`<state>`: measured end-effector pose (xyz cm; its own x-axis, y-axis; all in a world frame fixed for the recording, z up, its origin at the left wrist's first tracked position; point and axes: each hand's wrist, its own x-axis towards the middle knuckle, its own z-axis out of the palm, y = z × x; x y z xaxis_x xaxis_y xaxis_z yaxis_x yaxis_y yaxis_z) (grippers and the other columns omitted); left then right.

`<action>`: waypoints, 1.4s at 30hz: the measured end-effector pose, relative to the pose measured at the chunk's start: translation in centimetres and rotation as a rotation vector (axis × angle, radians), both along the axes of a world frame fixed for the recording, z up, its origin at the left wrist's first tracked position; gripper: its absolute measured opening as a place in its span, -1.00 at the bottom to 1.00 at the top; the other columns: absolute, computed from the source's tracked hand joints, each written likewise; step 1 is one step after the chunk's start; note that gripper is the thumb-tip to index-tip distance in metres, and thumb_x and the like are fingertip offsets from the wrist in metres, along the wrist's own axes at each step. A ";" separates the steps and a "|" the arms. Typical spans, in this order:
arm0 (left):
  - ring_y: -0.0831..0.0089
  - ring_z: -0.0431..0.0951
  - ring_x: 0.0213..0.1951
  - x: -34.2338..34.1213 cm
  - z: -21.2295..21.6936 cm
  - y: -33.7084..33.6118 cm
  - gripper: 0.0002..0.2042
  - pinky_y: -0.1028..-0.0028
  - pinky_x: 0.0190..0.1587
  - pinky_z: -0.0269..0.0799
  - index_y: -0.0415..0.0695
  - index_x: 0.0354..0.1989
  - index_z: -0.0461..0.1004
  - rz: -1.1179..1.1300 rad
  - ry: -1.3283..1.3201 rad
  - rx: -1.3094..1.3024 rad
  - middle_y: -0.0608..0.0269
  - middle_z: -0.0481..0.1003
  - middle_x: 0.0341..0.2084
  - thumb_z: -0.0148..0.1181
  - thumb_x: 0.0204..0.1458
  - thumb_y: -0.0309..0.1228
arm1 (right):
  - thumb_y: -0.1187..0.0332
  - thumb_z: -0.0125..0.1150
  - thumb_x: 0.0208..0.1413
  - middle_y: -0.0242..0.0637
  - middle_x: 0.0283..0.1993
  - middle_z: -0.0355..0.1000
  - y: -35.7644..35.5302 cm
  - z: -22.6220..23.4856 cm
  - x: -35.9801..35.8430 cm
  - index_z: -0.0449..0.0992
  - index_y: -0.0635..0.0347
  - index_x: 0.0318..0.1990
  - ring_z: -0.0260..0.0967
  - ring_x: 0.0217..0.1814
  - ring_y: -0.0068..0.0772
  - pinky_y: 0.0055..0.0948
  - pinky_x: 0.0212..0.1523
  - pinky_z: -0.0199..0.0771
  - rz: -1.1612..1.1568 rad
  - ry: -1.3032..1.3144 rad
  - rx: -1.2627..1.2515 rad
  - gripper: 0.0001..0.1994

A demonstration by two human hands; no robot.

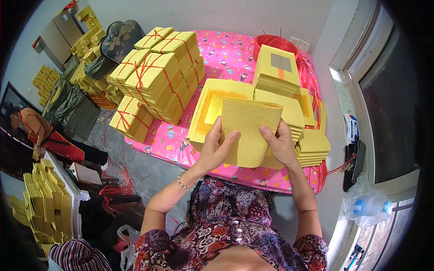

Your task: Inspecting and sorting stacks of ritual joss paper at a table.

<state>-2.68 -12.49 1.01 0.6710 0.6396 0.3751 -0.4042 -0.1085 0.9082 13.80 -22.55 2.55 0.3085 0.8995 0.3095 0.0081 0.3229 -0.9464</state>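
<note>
A folded bundle of yellow paper (251, 131) is held upright between my two hands above the front of the table. My left hand (216, 145) grips its left edge, the thumb lying across the near face. On the opposite edge, my right hand (281, 143) holds it the same way; the fingers of both hands are partly hidden behind the paper. Just behind it lies a yellow sheet (205, 101) with an orange and gold square. To the right, folded yellow bundles (313, 147) are piled, and a taller stack of yellow paper (271, 67) rises behind them.
A pink patterned cloth (226, 49) covers the table. Stacks tied with red string (153, 81) stand at its left, and a red basket (271, 41) at the back right. Another person (43, 131) bends over a white table at far left, near more yellow stacks (47, 198).
</note>
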 end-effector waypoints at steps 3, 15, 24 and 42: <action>0.61 0.37 -0.07 0.3 -0.2 -0.4 -0.68 0.57 -0.03 0.33 -0.29 0.10 0.23 -0.012 0.012 0.004 0.26 0.41 -0.12 0.01 0.23 -0.44 | 0.39 0.13 0.22 -0.32 0.01 0.41 -0.6 0.2 0.3 0.28 0.30 0.15 0.32 0.04 -0.59 -0.50 0.05 0.35 0.000 -0.008 -0.028 -0.62; 0.61 0.39 -0.07 1.2 -1.0 -2.3 -0.69 0.59 -0.03 0.32 -0.29 0.10 0.24 -0.034 0.067 -0.021 0.24 0.43 -0.11 0.02 0.23 -0.46 | 0.40 0.05 0.26 -0.37 -0.08 0.41 -2.0 0.4 1.5 0.32 0.32 0.01 0.31 -0.03 -0.66 -0.58 0.00 0.34 -0.121 -0.006 0.013 -0.76; 0.61 0.38 -0.03 2.2 1.5 -1.3 -0.69 0.56 0.04 0.31 -0.28 0.11 0.24 -0.140 0.124 -0.142 0.26 0.42 -0.07 0.01 0.21 -0.49 | 0.33 0.04 0.27 -0.35 -0.11 0.43 -1.9 1.2 2.1 0.33 0.31 0.02 0.35 -0.12 -0.69 -0.61 -0.13 0.40 -0.189 0.025 -0.023 -0.73; 0.53 0.45 -0.01 6.4 3.9 3.9 -0.63 0.49 0.03 0.38 -0.26 0.16 0.22 -0.312 0.400 -0.213 0.19 0.44 -0.01 0.01 0.22 -0.39 | 0.01 0.12 0.20 -0.40 -0.48 0.50 -2.4 1.7 4.6 0.54 0.26 -0.29 0.42 -0.54 -0.68 -0.65 -0.53 0.41 -0.060 -0.071 -0.456 -0.59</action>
